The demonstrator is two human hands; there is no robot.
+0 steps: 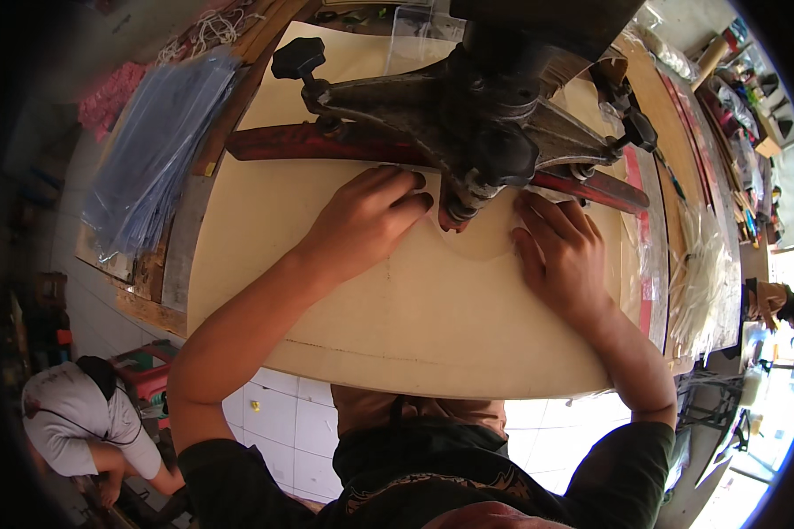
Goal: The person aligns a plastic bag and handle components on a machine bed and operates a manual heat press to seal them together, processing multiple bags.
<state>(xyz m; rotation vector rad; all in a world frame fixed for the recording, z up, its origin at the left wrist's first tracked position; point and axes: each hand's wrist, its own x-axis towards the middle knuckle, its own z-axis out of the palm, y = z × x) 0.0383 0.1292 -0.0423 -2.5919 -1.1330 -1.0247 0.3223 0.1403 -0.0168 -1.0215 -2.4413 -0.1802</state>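
A dark metal press head [494, 106] with black knobs and a long red bar [326, 143] hangs over a large cream board [370, 300]. My left hand [366, 216] is just in front of the bar, left of the central post. Its fingers are curled with the thumb close to them; what they hold, if anything, is hidden. Right of the post, my right hand [565, 238] rests on the board, fingers bent and thumb apart from them. Between the hands, the faint curved edge of a clear film [481, 247] shows on the board.
Clear bluish plastic sheets [154, 150] lie stacked at the left, near a pink bundle [110, 97]. Thin translucent strips [701, 282] lie on the right side. A person in a grey shirt [66, 410] is bent low at the lower left, beside a red stool [150, 370].
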